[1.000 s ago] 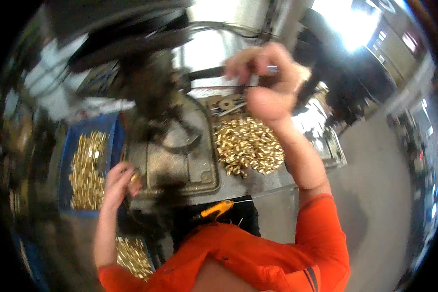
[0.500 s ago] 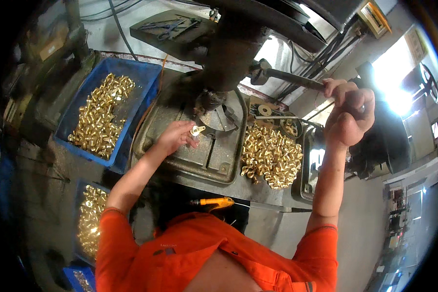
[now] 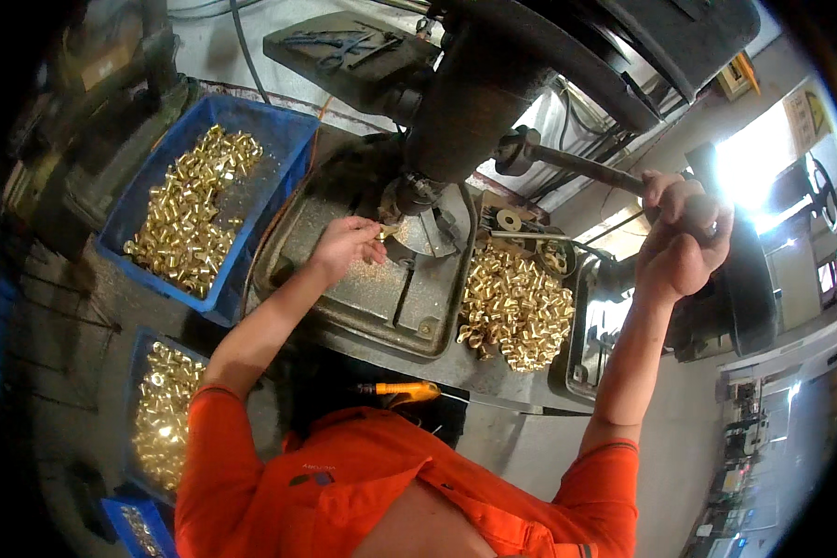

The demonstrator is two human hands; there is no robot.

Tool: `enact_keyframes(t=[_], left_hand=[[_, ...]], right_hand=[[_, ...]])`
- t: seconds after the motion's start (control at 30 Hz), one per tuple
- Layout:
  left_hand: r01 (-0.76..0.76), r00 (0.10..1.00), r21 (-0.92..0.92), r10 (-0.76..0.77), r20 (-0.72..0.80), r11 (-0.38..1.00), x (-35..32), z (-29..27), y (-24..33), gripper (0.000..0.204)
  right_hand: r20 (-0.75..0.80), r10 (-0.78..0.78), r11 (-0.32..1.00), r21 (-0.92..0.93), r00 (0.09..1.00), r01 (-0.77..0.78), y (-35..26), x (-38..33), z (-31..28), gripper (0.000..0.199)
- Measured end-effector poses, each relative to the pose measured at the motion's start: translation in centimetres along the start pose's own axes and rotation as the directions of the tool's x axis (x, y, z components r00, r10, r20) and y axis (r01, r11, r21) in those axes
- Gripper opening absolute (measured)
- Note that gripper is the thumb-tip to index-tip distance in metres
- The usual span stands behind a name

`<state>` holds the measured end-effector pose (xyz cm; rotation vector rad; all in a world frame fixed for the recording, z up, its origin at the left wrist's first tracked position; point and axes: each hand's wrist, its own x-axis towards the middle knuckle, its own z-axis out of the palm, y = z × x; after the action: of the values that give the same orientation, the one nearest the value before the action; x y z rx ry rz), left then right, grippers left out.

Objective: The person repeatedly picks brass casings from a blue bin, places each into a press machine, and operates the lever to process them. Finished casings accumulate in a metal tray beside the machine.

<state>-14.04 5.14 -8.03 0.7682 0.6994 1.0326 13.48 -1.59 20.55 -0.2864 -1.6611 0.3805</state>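
My left hand (image 3: 349, 245) pinches a small brass fitting (image 3: 388, 231) at the drill press spindle (image 3: 417, 193), over the machine's metal table (image 3: 358, 302). How the fitting sits under the spindle is partly hidden by my fingers and the chuck. High on the right, my right hand (image 3: 684, 232) is wrapped round the end of the feed lever (image 3: 586, 167) of the drill press. Beside the table's right edge lies a heap of brass fittings (image 3: 516, 307). Metal chips (image 3: 372, 272) are scattered near my left fingers.
A blue bin (image 3: 298, 139) of brass fittings stands at the left, with another bin (image 3: 139, 358) of them below it. An orange-handled air gun (image 3: 407, 391) lies by the bench's front edge. Pliers (image 3: 330, 56) rest on a tray at the back.
My left hand has brought the brass fitting from in front of the spindle up against it. My right hand stays on the lever. The whole view has shifted slightly.
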Motion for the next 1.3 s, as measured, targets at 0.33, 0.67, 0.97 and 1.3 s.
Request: enact_keyframes(t=[0.33,0.67,0.97,1.3], left_hand=[[-0.129,0.983,0.092,0.139,-0.118,0.987,0.6,1.1,-0.2,0.021],[-0.120,0.970,0.200,0.157,-0.184,0.972,0.9,1.6,0.5,0.018],[-0.133,0.980,0.198,0.159,-0.123,0.971,1.5,1.0,0.6,0.023],[-0.116,0.975,0.276,0.162,-0.150,0.954,1.0,-0.1,-0.2,0.035]], right_hand=[[-0.014,-0.010,1.000,-0.018,1.000,0.009,-0.2,-0.1,0.2,0.025],[-0.009,-0.076,0.983,-0.166,0.997,0.074,-1.4,-6.3,2.1,0.020],[0.005,-0.090,0.954,-0.287,0.996,0.088,-0.6,-13.4,3.1,0.046],[-0.063,-0.084,0.951,-0.302,0.994,0.061,-0.1,-16.6,4.0,0.032]])
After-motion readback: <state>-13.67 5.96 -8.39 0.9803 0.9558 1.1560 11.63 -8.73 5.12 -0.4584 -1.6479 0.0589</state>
